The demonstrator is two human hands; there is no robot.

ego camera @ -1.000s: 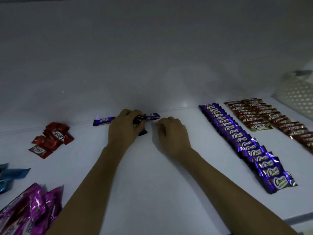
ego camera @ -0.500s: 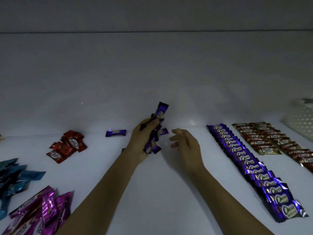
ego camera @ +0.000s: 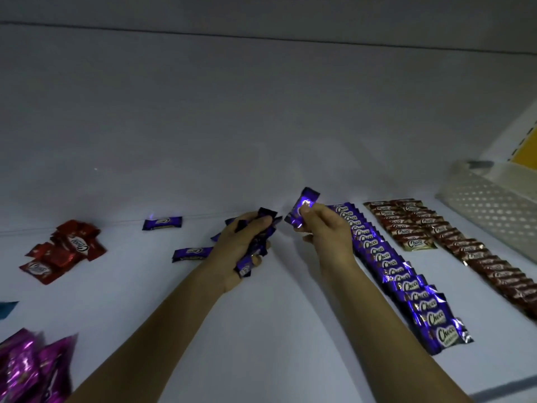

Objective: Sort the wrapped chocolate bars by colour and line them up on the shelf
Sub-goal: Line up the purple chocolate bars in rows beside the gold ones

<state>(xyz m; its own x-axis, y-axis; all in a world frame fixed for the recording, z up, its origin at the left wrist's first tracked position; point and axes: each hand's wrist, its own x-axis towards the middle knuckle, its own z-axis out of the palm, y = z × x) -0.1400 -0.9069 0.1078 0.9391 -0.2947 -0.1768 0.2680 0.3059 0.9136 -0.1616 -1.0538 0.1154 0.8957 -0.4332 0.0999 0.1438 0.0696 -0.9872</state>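
Pinching a single purple bar (ego camera: 302,209) between thumb and fingertips, the right hand (ego camera: 328,237) holds it just above the far end of the purple row (ego camera: 406,280) laid out on the shelf (ego camera: 290,330). Left of that row, the left hand (ego camera: 238,248) is curled round a bundle of purple bars (ego camera: 258,245). Further left of the row, a loose purple bar (ego camera: 190,253) lies flat. Each bar looks small and light, and its glossy foil is probably slippery, so a grip across the firm middle, not the crimped ends, should serve best. Wrappers are shiny violet with white lettering.
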